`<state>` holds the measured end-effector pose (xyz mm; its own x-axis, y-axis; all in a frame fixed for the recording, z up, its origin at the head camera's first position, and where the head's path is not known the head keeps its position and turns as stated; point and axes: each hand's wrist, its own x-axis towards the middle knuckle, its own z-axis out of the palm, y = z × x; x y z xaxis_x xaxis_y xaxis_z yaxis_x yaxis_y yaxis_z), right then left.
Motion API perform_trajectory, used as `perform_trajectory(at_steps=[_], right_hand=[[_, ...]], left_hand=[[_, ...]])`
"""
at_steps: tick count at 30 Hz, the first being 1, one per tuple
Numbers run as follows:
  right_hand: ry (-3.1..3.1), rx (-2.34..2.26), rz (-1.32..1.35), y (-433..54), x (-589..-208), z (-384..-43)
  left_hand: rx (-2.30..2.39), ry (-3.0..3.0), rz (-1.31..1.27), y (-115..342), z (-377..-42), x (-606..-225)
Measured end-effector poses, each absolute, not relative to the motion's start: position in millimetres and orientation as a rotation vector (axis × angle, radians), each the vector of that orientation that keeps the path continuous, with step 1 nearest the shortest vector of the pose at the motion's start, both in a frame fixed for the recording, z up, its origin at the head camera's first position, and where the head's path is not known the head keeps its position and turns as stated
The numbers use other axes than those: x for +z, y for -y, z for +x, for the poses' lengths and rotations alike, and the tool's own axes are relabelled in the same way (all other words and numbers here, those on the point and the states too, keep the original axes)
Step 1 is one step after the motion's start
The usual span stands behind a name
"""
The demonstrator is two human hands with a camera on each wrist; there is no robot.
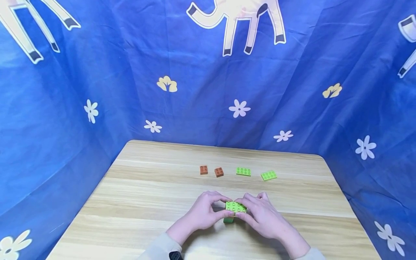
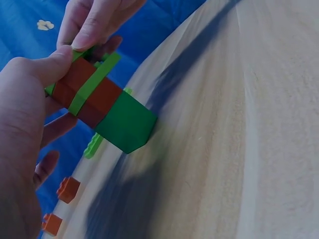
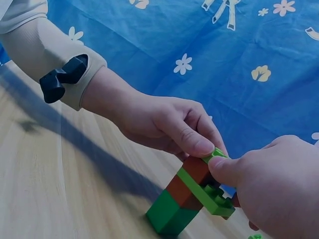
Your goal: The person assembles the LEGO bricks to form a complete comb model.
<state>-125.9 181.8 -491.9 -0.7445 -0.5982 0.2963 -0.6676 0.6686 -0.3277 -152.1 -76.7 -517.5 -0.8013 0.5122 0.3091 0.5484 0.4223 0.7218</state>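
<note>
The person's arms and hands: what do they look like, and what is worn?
The left hand and right hand are bare, without gloves. The left sleeve is pale off-white and reaches the wrist; a black, angular device sits on it. Only a little of the right sleeve shows, also pale.

A curtained-off, booth-like workspace
Blue printed cloth [image 1: 201,112] across the upper frame and both sides encloses a wooden surface [image 1: 146,195]; building type unclear.

Green and brown brick stack [image 2: 103,103], blue curtain [image 1: 204,97] with white flowers [image 1: 239,108]
</note>
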Motion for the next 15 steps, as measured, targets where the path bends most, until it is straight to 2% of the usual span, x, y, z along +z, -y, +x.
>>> perform_trajectory(at_steps=[15], right_hand=[[2.696, 0.766, 1.008, -185, -504, -127]], left_hand=[[-1.500, 2.606, -0.926, 72, -152, -521]])
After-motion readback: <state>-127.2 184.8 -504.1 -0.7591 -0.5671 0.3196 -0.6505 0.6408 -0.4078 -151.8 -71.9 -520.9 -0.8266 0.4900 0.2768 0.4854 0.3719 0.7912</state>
